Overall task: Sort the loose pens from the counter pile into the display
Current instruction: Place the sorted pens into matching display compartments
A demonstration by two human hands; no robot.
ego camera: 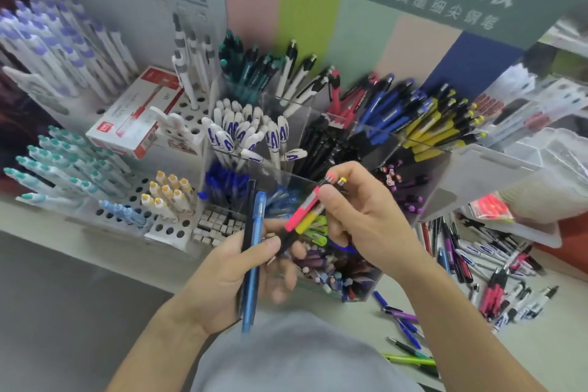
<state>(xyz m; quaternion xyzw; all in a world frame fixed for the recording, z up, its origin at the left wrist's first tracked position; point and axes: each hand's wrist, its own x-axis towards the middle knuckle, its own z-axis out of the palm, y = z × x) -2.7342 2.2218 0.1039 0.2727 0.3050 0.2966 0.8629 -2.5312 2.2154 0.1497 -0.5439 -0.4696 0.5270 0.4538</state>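
pale, smooth table (496, 356) in a stationery shop, w/ pastel colour-block wall panels and a dark green sign w/ white lettering behind. a clear acrylic display (305, 124) stands on it, split into angled compartments holding pens sorted by colour: teal, white/black, red, blue, yellow/black, white w/ blue print, black, purple. left of it a white perforated rack (171, 229) holds upright white pens w/ lilac, teal, yellow and pale blue caps; a red-and-white cardboard box (136, 114) lies on the rack. frosted plastic trays (521, 181) sit to the right.

the loose pen pile (496, 267) lies on the table at right, near the display base: slim plastic barrels, mixed red, white, purple, black; a few blue, purple and green ones scatter nearer the person.

left hand (241, 277) grip: fingers curled round a translucent blue pen (254, 258) and a dark pen (247, 219) beside it, both roughly upright. right hand (362, 216) grip: fingertips pinching a small bunch, a neon pink pen (302, 212) and a yellow pen (307, 222) w/ black lower barrels, tilted, held just in front of the display's lower compartments. the two hands nearly meet; can't tell if the left fingers also touch the bunch. grey shirt fabric (286, 356) at bottom.
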